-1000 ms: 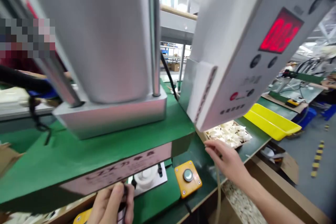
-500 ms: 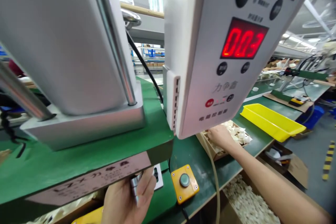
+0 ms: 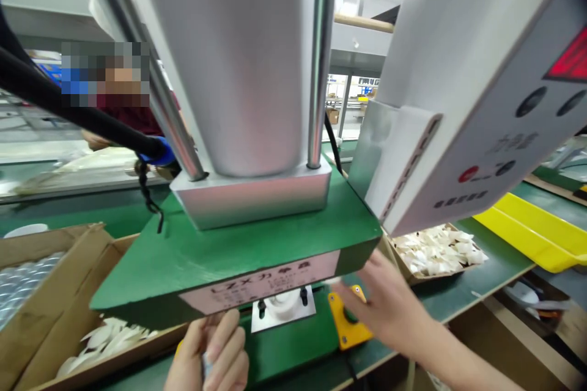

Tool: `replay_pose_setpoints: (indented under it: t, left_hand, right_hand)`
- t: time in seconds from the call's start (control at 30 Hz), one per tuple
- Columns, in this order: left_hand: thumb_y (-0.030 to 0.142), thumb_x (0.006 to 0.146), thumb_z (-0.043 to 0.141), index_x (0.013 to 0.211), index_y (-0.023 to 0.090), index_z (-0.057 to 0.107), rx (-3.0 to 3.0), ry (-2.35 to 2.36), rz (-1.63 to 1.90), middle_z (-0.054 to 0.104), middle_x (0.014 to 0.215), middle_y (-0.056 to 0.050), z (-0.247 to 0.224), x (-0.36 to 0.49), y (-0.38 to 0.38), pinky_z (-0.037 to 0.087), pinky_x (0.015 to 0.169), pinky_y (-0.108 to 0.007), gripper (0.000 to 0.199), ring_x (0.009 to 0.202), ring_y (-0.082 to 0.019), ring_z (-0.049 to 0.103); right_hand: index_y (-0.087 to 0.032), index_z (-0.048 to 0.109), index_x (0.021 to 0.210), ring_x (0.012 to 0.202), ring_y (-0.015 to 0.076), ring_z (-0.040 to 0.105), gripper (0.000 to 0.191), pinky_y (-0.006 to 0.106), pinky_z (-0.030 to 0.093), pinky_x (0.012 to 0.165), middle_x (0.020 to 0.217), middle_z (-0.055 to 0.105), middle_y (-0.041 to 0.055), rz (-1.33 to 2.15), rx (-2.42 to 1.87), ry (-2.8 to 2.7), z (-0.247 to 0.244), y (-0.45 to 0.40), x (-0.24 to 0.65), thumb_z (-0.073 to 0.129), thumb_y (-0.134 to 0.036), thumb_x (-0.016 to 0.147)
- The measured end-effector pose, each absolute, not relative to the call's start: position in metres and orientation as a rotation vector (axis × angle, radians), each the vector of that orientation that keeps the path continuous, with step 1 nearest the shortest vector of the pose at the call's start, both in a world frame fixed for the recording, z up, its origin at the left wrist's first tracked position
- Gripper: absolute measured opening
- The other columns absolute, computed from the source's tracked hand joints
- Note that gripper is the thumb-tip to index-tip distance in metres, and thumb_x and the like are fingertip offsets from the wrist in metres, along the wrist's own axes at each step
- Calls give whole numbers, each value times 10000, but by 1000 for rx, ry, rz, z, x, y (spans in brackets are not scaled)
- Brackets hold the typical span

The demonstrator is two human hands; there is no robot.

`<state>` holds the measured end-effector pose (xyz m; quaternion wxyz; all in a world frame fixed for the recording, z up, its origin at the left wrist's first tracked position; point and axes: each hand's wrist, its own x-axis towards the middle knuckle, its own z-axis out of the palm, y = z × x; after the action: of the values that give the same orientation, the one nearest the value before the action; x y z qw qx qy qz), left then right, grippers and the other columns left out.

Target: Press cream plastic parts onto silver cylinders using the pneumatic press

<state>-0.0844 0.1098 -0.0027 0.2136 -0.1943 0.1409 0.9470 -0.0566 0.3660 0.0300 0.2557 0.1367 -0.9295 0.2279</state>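
My left hand (image 3: 208,354) is closed below the front edge of the green press head (image 3: 238,250). A bit of a silvery cylindrical part (image 3: 207,366) shows between its fingers; most of it is hidden. To the right, my right hand (image 3: 389,302), smeared by motion, reaches over the yellow button box (image 3: 343,324). At its fingertips is a small white piece (image 3: 333,281), partly under the press edge. Between my hands, a metal plate (image 3: 284,317) with a round white seat lies on the green base.
A carton of white pieces (image 3: 435,250) stands at right, beside a yellow tray (image 3: 536,232). The control box (image 3: 463,134) overhangs that side. At left are a carton (image 3: 55,293) with silvery round parts and more white pieces (image 3: 105,342). Another person (image 3: 132,113) is behind.
My right hand has left the carton of white pieces and come left to the press. My left hand sits further left, still holding the silvery part. The view has swung left.
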Motion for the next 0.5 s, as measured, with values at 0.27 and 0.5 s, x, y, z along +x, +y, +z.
replay_pose_setpoints:
  t: [0.27, 0.5]
  left_hand:
    - [425, 800, 637, 764, 168, 619, -386, 1173, 2599, 378, 408, 69, -8, -78, 127, 204, 285, -139, 260, 288, -35, 269]
    - [443, 813, 615, 819, 161, 614, -347, 1287, 2591, 400, 426, 70, -9, -76, 131, 168, 308, -146, 282, 298, -31, 250]
  right_hand:
    - [-228, 583, 789, 762, 149, 527, 45, 283, 383, 789, 800, 625, -4, 519, 598, -2585, 18, 299, -82, 568, -254, 822]
    - [-248, 600, 979, 824, 186, 587, 139, 314, 415, 782, 937, 668, 19, 253, 689, -2595, 28, 304, -81, 517, -298, 879]
